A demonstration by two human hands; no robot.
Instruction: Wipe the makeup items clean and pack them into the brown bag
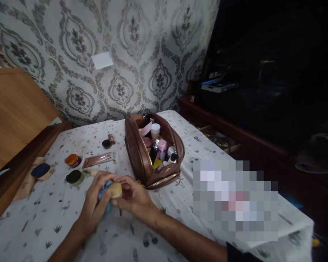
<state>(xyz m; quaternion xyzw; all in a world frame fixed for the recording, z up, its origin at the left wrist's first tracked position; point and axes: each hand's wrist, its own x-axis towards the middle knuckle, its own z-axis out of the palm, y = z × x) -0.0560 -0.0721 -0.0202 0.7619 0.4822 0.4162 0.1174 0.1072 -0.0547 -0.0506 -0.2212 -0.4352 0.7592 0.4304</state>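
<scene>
My left hand has its fingers closed on a crumpled blue cloth, pressed against a small round jar with a yellowish top. From the other side, my right hand grips that jar between thumb and fingers. Left of my hands lie a dark green-lidded jar, an orange-topped jar and a flat pinkish-brown tube. Just beyond my hands stands an unzipped brown toiletry bag, holding several bottles and tubes, among them a white-capped one.
A beige tube with a dark blue cap lies at the left. Farther back are a small black pot and a small pink item. A wooden panel borders the left; dark furniture stands right. A pixelated patch hides part of the cloth-covered surface.
</scene>
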